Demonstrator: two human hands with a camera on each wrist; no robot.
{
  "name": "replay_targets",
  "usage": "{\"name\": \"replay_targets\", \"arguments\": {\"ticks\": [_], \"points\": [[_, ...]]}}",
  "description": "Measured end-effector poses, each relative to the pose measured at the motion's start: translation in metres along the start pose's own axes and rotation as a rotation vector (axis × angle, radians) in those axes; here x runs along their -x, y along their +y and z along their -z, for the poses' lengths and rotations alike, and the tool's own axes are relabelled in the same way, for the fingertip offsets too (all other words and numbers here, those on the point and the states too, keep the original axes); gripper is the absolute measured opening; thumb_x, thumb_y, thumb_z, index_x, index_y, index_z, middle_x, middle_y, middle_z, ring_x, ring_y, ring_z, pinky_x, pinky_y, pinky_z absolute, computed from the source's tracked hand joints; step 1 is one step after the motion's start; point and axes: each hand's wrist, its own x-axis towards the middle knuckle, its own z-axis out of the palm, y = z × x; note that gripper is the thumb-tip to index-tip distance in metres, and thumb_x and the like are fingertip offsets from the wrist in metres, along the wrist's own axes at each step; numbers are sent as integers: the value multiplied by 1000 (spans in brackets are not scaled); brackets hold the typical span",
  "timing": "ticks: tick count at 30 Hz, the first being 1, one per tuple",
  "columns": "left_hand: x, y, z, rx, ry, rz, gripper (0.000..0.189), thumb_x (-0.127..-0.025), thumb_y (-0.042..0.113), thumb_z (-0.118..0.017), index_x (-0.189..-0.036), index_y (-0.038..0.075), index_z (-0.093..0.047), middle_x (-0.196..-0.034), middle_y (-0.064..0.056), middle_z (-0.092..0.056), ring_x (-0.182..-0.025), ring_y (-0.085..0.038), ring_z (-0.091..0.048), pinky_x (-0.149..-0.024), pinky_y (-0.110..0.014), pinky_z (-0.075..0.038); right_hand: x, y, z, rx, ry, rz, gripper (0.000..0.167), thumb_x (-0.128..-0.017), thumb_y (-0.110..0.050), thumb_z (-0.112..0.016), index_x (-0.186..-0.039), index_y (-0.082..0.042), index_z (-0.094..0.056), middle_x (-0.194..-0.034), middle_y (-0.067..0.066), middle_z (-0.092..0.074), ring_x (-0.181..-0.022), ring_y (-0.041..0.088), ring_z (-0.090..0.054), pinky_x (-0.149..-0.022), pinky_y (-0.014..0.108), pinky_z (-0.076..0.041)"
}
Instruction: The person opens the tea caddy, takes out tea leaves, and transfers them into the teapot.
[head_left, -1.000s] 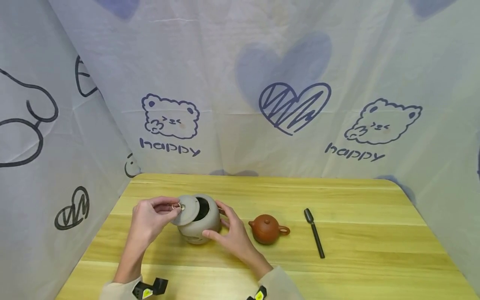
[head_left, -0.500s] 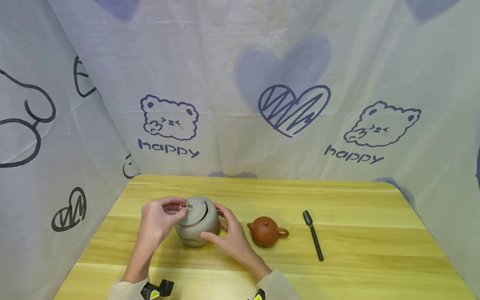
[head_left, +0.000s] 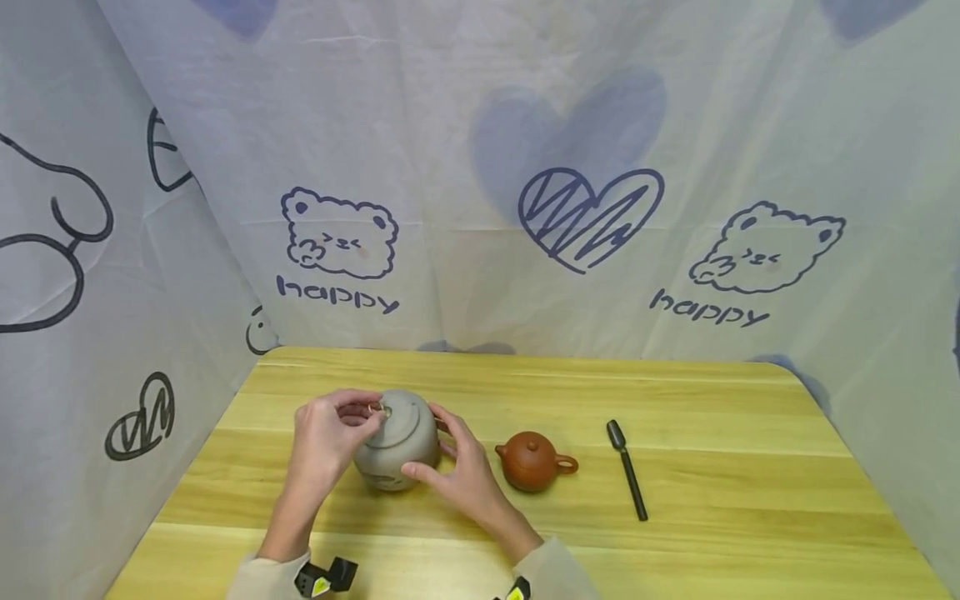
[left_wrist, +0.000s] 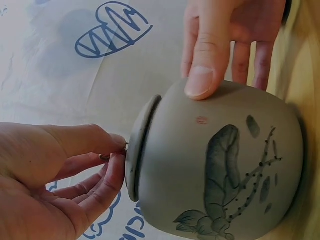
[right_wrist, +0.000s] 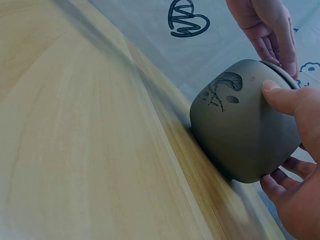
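Note:
A round grey jar [head_left: 397, 462] with a dark painted plant [left_wrist: 222, 175] on its side stands on the table. Its grey lid [left_wrist: 139, 150] lies over the mouth. My left hand [head_left: 326, 433] pinches the small metal ring [left_wrist: 104, 157] on top of the lid between thumb and fingers. Around the jar's right side my right hand [head_left: 465, 475] is curved, thumb [left_wrist: 201, 80] on the near wall and the other fingers [right_wrist: 280, 185] on the far side. The jar's inside is hidden by the lid.
Right of the jar sits a reddish-brown teapot [head_left: 531, 461], its handle toward the right. Farther right lies a dark-handled scoop [head_left: 628, 471]. Behind the wooden table [head_left: 712, 433] hangs a printed white cloth [head_left: 465, 275].
My left hand has moved the lid to the right, from half off the jar to covering its mouth. My right hand has stayed around the jar.

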Motion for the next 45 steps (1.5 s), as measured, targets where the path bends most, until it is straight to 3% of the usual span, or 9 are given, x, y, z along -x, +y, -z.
{"name": "replay_targets", "arguments": {"ticks": [9, 18, 30, 36, 40, 45], "points": [[0, -1, -4, -45, -10, -41, 20, -83, -6, -80, -102, -1, -79, -89, -11, -75, -79, -23, -71, -67, -29, -62, 0, 0, 2, 4, 0, 2, 81, -90, -30, -82, -158, -23, -38, -158, 0, -42, -141, 24, -45, -110, 50, -46], [-2, -6, -7, -57, -35, -112, 20, -84, -6, -80, -103, 0, -78, -99, -11, -73, -85, -23, -69, -71, -31, -62, 1, 3, 5, 20, -2, 1, 83, -90, -32, -82, -159, -21, -37, -158, 0, -41, -140, 25, -45, -110, 45, -47], [-10, -15, -6, -48, -74, -141, 13, -88, 0, -80, -100, 4, -80, -105, -9, -72, -89, -25, -65, -67, -21, -57, -4, 1, 19, 77, -33, 16, 79, -92, -31, -80, -157, -13, -40, -156, 3, -45, -137, 25, -50, -109, 44, -48], [-9, -20, -4, -17, -48, -154, 14, -94, 6, -76, -108, 6, -79, -111, -8, -73, -97, -25, -68, -74, -34, -61, -2, -13, 27, 94, -59, 6, 71, -94, -29, -78, -155, -13, -44, -154, 3, -48, -136, 24, -52, -109, 42, -48], [-11, -23, -2, 12, -34, -204, 20, -96, 11, -74, -115, 6, -76, -116, -10, -72, -103, -27, -67, -81, -47, -61, 0, -28, 39, 114, -97, -10, 64, -97, -26, -75, -153, -14, -47, -152, 2, -50, -134, 25, -54, -109, 42, -48], [-17, -27, 7, 36, -17, -266, 29, -99, 15, -71, -126, 6, -70, -122, -10, -71, -113, -29, -64, -90, -52, -56, 3, -47, 62, 181, -117, 29, 55, -99, -26, -72, -149, -15, -53, -148, 3, -55, -133, 27, -54, -110, 40, -48]]}}
